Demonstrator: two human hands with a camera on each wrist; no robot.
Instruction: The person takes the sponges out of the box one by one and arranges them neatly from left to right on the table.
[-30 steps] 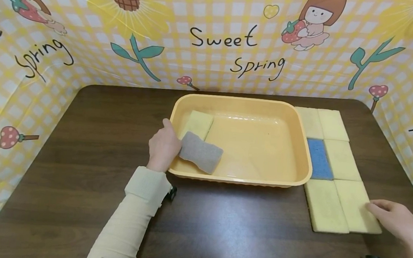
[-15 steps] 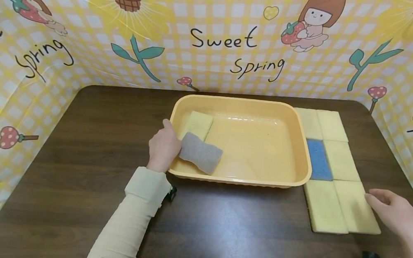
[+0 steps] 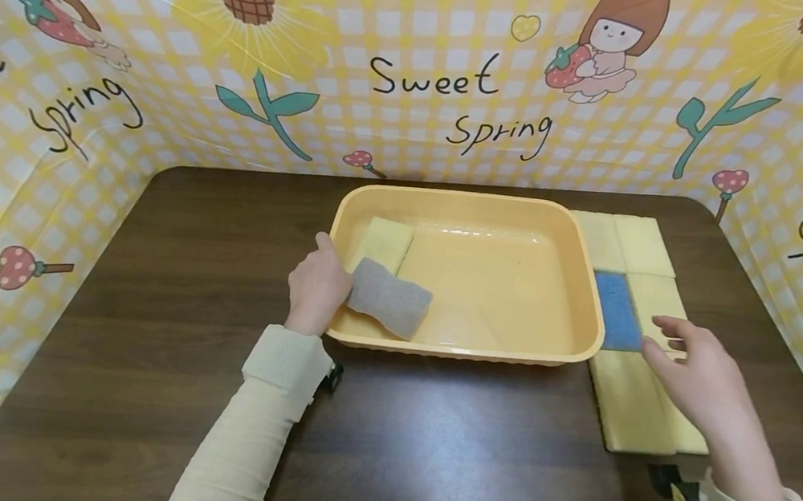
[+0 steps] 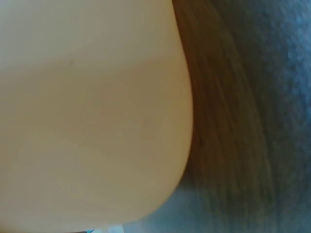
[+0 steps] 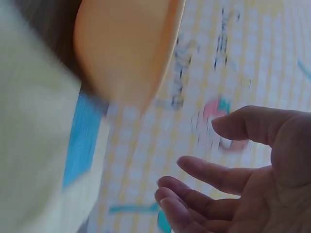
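A peach-yellow plastic basin (image 3: 464, 351) stands mid-table. At its left rim my left hand (image 3: 318, 287) grips the edge, its fingers mostly hidden from the head view. The basin's outer wall (image 4: 97, 145) fills much of the left wrist view. Inside, a grey sponge (image 3: 391, 298) lies partly over pale yellow sponges (image 3: 388, 243). Right of the basin lie two columns of flat yellow sponges (image 3: 634, 402), with a blue sponge (image 3: 617, 311) among them. Above these hovers my right hand (image 3: 704, 384), fingers loosely bent and thumb apart. In the right wrist view nothing is between its fingers.
The dark wood table (image 3: 188, 278) runs out to both sides and the front. Behind and beside it rises a yellow-checked printed cloth (image 3: 439, 12). A black wrist strap (image 3: 676, 491) is on the right wrist.
My right hand has left the near right yellow sponge and moved left and away from me, over the sponges beside the blue one. The left hand and the basin stay in place.
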